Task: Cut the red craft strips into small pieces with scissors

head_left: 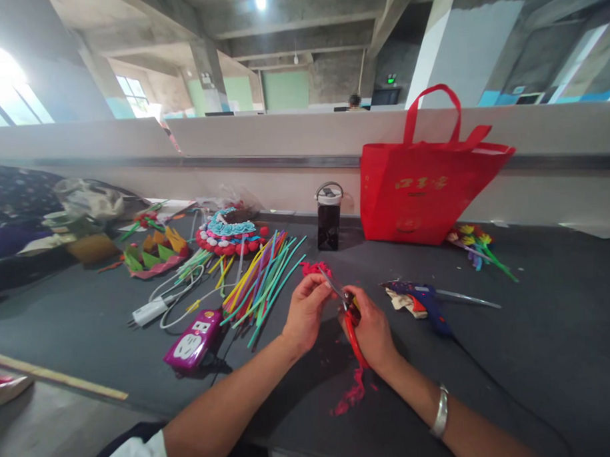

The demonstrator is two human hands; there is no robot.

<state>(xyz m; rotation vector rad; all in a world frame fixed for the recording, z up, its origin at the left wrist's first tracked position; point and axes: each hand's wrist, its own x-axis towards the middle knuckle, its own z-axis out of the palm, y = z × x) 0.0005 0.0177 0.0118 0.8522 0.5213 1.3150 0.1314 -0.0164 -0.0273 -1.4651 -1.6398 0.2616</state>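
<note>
My right hand (372, 327) is wrapped round a pair of red-handled scissors (355, 340), whose blades point up and to the left. My left hand (308, 308) is closed in a pinch close beside the blades; whatever sits between its fingertips is too small to make out. Just beyond the hands lies a small heap of pink-red scraps (316, 268). A crumpled strip of similar pink-red material (351, 393) rests on the dark table below the scissors.
Coloured pipe cleaners (267, 283), a purple power strip (193, 340) and a white charger (150, 310) lie left. A dark bottle (329, 221) and red bag (428, 191) stand behind. On the right is a blue glue gun (428, 304) with its cord. A person sits far left.
</note>
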